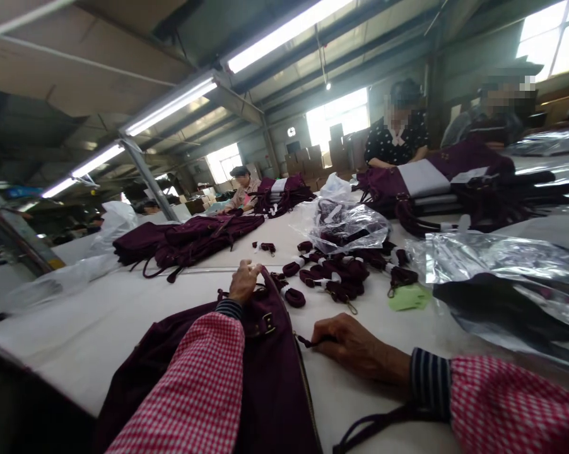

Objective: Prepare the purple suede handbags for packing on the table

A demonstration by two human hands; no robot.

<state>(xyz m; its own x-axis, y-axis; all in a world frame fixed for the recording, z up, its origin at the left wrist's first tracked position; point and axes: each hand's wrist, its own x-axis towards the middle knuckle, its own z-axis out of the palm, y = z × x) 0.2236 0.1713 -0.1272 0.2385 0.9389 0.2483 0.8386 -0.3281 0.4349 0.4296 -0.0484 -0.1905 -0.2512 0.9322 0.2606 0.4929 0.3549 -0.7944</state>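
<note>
Your white table (76,340) spreads wide, and on it the purple bag (270,397) lies right in front of you, under your left forearm, its zipper (306,381) edge facing right. Beyond it sit a pile of purple bags (209,233) at left and a taller stack (478,167) at right, near a co-worker (398,135). Your left hand (245,282) grips the bag's far corner, fingers curled. Your right hand (353,347) pinches the pull cord (304,341), fingers closed. Coiled straps (336,274) lie beyond, near a green slip (409,298).
</note>
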